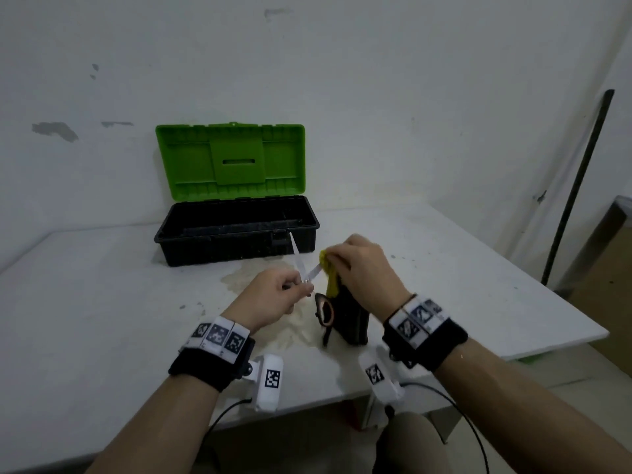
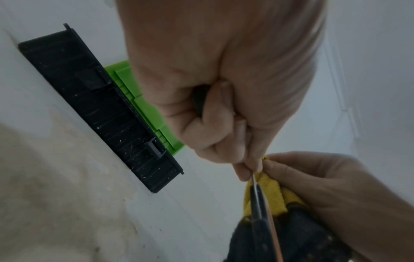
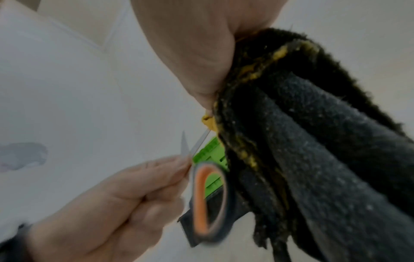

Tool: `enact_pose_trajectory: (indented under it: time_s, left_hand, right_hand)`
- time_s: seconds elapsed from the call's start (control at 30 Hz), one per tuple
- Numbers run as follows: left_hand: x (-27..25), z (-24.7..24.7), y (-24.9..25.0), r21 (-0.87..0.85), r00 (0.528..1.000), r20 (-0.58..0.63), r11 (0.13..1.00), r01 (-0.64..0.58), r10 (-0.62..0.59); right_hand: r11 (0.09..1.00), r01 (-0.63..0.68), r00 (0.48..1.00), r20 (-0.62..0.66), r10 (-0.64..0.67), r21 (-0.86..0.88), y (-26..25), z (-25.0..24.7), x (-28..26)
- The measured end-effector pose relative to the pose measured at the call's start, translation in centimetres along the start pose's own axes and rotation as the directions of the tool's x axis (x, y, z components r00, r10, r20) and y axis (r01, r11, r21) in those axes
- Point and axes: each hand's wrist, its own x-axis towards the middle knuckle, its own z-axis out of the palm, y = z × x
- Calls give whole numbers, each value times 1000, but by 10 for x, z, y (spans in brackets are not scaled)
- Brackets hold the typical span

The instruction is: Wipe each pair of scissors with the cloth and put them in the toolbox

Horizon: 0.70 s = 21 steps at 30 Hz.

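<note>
Scissors: a pair of steel-bladed scissors with black handle loops lined in orange (image 1: 305, 276), held up over the table between the two hands, blades spread apart in a V.
Left hand: the left hand (image 1: 273, 295) is clenched round the scissors near the pivot; one handle loop (image 3: 209, 202) hangs free just below the grip, the other seems tucked inside the fist.
Right hand: the right hand (image 1: 362, 268) pinches a soft yellow and black terry cloth (image 1: 333, 285) round the blade that points toward it; the rest of the cloth hangs down from the pinch to the table.
Free blade: the bare blade (image 1: 297, 253) points away from the left grip toward the toolbox, untouched by the cloth.
Toolbox: a black plastic toolbox with a green lid standing open (image 1: 236, 230), beyond both hands; no scissors can be seen inside it from here.
Table: a white tabletop with a pale stain (image 1: 102, 302) lies under the hands.
Handling, scissors: they look light and rigid, with smooth metal that is likely to slip and edges that can cut; the plastic loops or the pivot are the safe places to hold.
Handling, cloth: it looks limp and thick, so it should pad the fingers; probably best drawn from the pivot outward to the tip, fingers behind the edge.
</note>
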Motion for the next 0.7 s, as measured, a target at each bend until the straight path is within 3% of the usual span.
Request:
enact_pose_trajectory:
  time_s: [0.13, 0.33, 0.47, 0.57, 0.7]
  left_hand:
    - [1, -2, -2, 88, 1000, -20, 996, -20, 22]
    - [8, -1, -4, 292, 992, 10, 949, -121, 124]
    - [7, -7, -5, 324, 991, 6, 937, -131, 137]
    - [6, -11, -9, 186, 998, -3, 981, -58, 60]
    - [3, -6, -4, -227, 993, 42, 967, 115, -109]
  right_hand:
    - [1000, -29, 998, -49, 29, -10, -3, -11, 4]
    - [998, 58, 987, 152, -54, -19, -23, 4, -12]
    - [996, -67, 994, 87, 72, -59, -6, -2, 2]
    - [994, -102, 994, -32, 101, -42, 4, -10, 7]
    - [990, 121, 993, -21, -120, 69, -12, -2, -12]
